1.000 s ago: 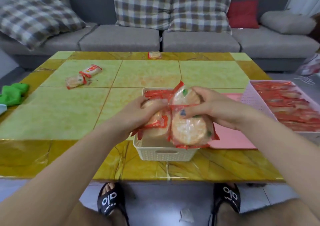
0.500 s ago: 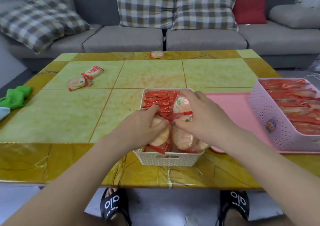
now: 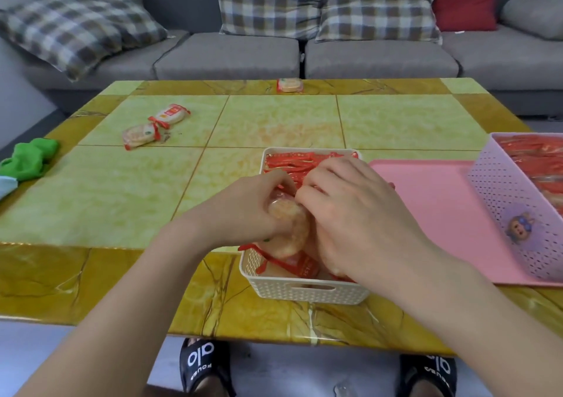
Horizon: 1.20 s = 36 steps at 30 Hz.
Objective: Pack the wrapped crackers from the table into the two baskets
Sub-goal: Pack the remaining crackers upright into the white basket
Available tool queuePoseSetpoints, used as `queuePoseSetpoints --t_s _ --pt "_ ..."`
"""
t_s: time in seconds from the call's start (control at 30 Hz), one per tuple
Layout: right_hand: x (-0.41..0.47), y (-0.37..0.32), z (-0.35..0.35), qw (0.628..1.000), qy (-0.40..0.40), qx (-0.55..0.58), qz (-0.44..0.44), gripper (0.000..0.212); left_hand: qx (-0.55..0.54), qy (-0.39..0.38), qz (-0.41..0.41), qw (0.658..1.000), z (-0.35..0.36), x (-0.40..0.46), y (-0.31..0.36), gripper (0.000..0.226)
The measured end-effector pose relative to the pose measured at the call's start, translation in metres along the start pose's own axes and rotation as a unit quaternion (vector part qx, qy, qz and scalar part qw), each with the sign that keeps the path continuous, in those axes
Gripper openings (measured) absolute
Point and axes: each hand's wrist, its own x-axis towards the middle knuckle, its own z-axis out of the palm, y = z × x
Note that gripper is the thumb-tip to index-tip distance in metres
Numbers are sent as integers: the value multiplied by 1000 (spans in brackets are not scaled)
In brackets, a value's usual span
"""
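A wrapped cracker (image 3: pixel 288 229) sits upright at the near end of the white basket (image 3: pixel 307 291), pale and round inside clear film with red edging, and both hands close in on it from either side. The left hand (image 3: pixel 243 214) curls its fingers round the cracker's left face and grips it; the right hand (image 3: pixel 356 214) lies over the right half of the basket with its fingers bent down among the packets there, though what exactly they pinch is hidden under the palm. Behind the hands, the far end of the white basket is filled with a row of red-edged packets (image 3: pixel 304 162) standing on edge. The basket rests near the front edge of the worktop (image 3: pixel 91 201), a yellow-green tiled surface. Just to its right lies a pink tray (image 3: pixel 432 201), carrying a lilac basket (image 3: pixel 511 207) that is also packed with red wrappers. Well apart, on the far left of the worktop, two loose crackers (image 3: pixel 155 125) lie touching, and a single cracker (image 3: pixel 289 85) sits at the far edge. A green cloth (image 3: pixel 30 159) rests at the left rim.
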Motion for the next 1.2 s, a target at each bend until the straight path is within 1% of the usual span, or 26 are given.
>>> queuePoseSetpoints --t_s 0.1,0.17,0.27,0.3,0.37,0.43,0.47,0.5,0.57,0.6,0.63,0.67,0.7,0.77,0.83,0.9,0.97,1.03,1.1,1.2 --pt "4 2 2 998 -36 41 8 28 16 26 23 999 5 -3 -1 52" --pt "6 3 3 992 -91 86 18 40 20 28 37 999 8 -7 -3 57" --pt "11 6 1 978 -159 128 36 63 21 29 41 998 7 -8 -4 54" --pt "13 7 1 975 -164 141 44 67 24 25 38 999 7 -7 -5 52" --pt "14 9 -1 971 -159 165 73 64 25 19 28 999 7 -5 -5 49" --pt "12 11 -2 970 -158 162 86 60 11 7 16 1000 5 -4 -5 45" --pt "11 11 -2 970 -160 160 88 61 -4 -2 8 1000 3 -4 -4 42" --pt "9 12 -3 969 -161 163 91 65 -19 -9 -3 1000 2 -3 -4 38" --pt "9 11 -5 967 -161 171 96 77 -68 -12 -30 997 -1 -2 -5 21" --pt "9 10 -6 968 -160 170 94 84 -100 -7 -42 994 -1 -2 -4 19" --pt "10 10 -6 969 -161 168 89 88 -123 0 -50 991 0 -1 -4 22" --pt "10 9 -5 969 -164 162 83 88 -129 8 -54 990 1 -1 -3 23" --pt "11 9 -3 971 -165 156 76 83 -126 15 -58 990 2 -1 -4 23" --pt "13 9 1 974 -164 138 69 66 -115 15 -64 991 2 0 -5 22" --pt "15 11 2 974 -168 137 68 55 -136 2 -69 988 2 0 -6 20" --pt "15 14 3 972 -171 146 60 49 -175 -10 -84 981 1 1 -5 22" --pt "15 17 2 968 -176 169 60 48 -184 -14 -88 979 2 2 -4 21" --pt "15 20 0 962 -181 190 68 53 -118 -16 -54 991 2 2 -5 16" --pt "15 22 0 959 -185 204 72 56 -52 -29 -19 998 2 2 -5 17" --pt "13 25 0 953 -187 228 78 51 -33 -50 -9 998 0 -1 -1 18"
